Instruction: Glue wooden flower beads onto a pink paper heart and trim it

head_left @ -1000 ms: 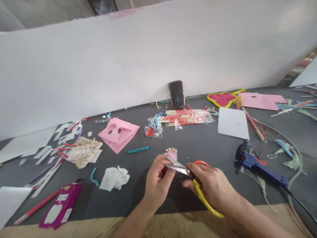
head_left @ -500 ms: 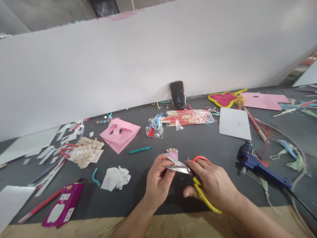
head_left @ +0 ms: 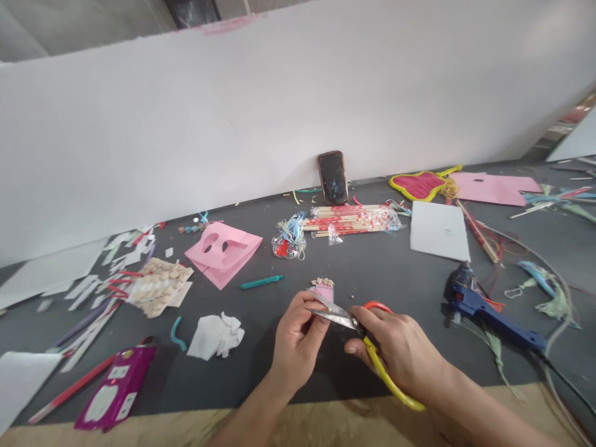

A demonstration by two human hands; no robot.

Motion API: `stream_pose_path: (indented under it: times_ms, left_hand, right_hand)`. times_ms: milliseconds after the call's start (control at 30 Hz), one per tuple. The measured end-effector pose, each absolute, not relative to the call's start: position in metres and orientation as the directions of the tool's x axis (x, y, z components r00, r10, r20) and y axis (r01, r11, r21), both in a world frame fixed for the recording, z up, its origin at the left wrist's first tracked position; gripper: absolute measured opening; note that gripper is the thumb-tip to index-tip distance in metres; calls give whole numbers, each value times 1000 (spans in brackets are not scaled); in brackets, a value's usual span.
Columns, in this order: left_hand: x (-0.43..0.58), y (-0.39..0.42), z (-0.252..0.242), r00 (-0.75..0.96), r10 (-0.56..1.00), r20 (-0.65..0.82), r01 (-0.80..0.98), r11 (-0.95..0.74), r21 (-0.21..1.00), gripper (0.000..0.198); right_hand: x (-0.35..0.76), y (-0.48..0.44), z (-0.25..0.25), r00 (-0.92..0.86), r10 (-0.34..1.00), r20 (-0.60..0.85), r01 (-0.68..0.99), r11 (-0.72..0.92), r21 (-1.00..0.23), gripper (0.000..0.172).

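Observation:
My left hand (head_left: 300,338) is closed in a pinch, thumb and fingertips at the scissor blades. What it pinches is too small to make out. In my right hand (head_left: 403,347) is a pair of scissors (head_left: 338,315) with one red-orange and one yellow handle. The blades point left, slightly apart, at the left fingertips. Just beyond the blades shows a small pink piece (head_left: 325,292) with cream bead-like bits along its far edge. Its near part is hidden, and I cannot tell whether the left hand touches it.
A teal pen (head_left: 262,282), folded pink paper (head_left: 223,251) and crumpled tissue (head_left: 209,337) lie left of centre. Wrapped sticks (head_left: 354,218) and a leaning phone (head_left: 333,177) are at the back. A blue glue gun (head_left: 493,316) with its cord lies right; a purple package (head_left: 116,388) lies front left.
The yellow handle has swung a little down and right, away from the red-orange one. The left hand stays almost still. The whole view has shifted slightly.

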State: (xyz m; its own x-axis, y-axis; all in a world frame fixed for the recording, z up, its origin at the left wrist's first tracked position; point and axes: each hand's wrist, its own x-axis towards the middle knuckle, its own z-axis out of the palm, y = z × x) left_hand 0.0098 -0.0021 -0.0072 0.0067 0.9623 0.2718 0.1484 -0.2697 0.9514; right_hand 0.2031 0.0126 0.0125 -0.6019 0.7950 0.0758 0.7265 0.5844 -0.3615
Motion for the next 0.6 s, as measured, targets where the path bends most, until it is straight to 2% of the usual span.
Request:
stream_pose_path:
  times_ms: [167,367,600]
  left_hand:
    - [11,-3,-8,-18,967,252,92,-250,964,11]
    - [13,-1,-6,-39,971,237,87,-233,969,9]
    - [11,-2,-11,-45,953,299,115,-292,949,8]
  right_hand:
    - [202,13,13,-594,797,111,728,591,-347,37]
    - [203,19,12,-576,806,138,733,584,-349,45]
    - [202,19,17,-573,808,135,734,580,-355,63]
